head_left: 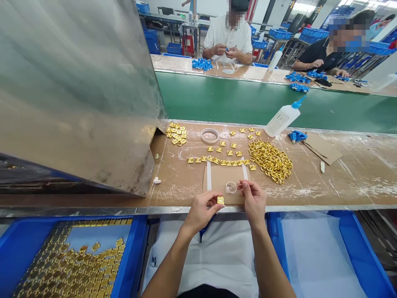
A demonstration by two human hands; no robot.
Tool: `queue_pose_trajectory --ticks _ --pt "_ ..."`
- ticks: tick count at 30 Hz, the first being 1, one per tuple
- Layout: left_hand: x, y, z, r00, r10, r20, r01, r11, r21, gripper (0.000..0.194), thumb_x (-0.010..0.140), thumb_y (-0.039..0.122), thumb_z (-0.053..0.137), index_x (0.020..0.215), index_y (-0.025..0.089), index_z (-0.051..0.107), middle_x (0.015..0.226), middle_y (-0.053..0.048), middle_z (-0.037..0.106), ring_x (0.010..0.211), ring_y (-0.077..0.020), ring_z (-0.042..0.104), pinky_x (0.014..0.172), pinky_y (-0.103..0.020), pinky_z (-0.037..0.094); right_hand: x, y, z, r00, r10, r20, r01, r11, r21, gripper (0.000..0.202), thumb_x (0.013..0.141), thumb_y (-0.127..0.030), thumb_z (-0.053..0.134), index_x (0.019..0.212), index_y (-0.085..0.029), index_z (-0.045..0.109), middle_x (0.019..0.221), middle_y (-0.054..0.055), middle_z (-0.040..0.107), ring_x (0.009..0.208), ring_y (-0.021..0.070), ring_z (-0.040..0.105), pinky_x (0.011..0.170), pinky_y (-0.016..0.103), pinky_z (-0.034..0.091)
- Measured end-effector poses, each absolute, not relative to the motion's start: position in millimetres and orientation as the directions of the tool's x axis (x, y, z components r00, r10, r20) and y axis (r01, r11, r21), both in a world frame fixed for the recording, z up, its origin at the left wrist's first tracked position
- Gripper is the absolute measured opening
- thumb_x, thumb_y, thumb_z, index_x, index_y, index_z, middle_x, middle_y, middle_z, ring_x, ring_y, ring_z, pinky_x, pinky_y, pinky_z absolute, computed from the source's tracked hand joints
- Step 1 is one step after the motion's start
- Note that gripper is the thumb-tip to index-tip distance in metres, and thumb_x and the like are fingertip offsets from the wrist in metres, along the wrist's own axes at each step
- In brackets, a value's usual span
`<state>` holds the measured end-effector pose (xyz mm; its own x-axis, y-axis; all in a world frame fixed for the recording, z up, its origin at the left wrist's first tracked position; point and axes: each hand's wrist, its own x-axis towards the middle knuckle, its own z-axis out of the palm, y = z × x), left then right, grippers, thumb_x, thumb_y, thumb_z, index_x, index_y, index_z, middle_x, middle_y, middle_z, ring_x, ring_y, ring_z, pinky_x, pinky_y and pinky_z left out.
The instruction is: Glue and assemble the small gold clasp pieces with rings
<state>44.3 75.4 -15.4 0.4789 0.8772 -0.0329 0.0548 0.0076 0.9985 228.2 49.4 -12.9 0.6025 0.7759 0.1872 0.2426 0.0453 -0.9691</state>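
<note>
Between its thumb and fingers, my left hand [200,210] pinches a small square gold piece [220,200] at the table's front edge. My right hand [254,203] is closed on a thin stick [240,184], whose tip reaches to a small clear round dish [228,190]. That dish rests on a cardboard sheet [217,176] fixed with white tape strips. Just behind the sheet, square gold pieces [223,162] lie in a row, with several more scattered beyond. A heap of gold rings [269,161] sits to the right.
A metal housing [93,91] blocks the left side. Behind the rings stands a white squeeze bottle [282,120]; a tape roll [210,135] lies farther left. Blue trays [139,252] flank my lap, the left holding gold pieces. Two people work across the green belt [217,95].
</note>
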Motion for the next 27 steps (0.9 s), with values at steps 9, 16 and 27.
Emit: queue_pose_trajectory --ticks 9,16,27 --pt "44 75 -16 0.473 0.881 -0.003 0.058 -0.027 0.998 0.023 0.081 0.029 0.073 0.098 0.013 0.075 0.076 -0.003 0.067 0.067 -0.0128 0.06 0.062 -0.021 0.049 198 29 10 0.628 0.739 0.243 0.218 0.133 -0.967 0.042 0.093 -0.057 0.068 0.088 -0.016 0.073 0.078 0.009 0.075 0.055 0.017 0.064 0.053 0.028 0.055" --pt "44 75 -14 0.477 0.879 0.029 0.066 -0.069 0.995 0.029 0.085 0.039 0.072 0.099 0.014 0.076 0.077 -0.005 0.069 0.066 -0.0132 0.06 0.06 -0.022 0.05 179 18 11 0.525 0.816 0.242 0.185 0.167 -0.968 0.035 0.097 -0.05 0.067 0.091 -0.017 0.074 0.079 0.007 0.076 0.054 0.0179 0.068 0.048 0.027 0.058" --pt "44 75 -15 0.471 0.88 0.066 0.064 -0.109 0.992 0.025 0.087 0.035 0.07 0.099 0.014 0.076 0.079 -0.005 0.071 0.067 -0.0133 0.062 0.063 -0.022 0.052 177 17 2 0.509 0.839 0.191 0.166 0.122 -0.978 0.034 0.096 -0.05 0.067 0.092 -0.018 0.073 0.077 0.008 0.075 0.062 0.0219 0.072 0.051 0.029 0.061"
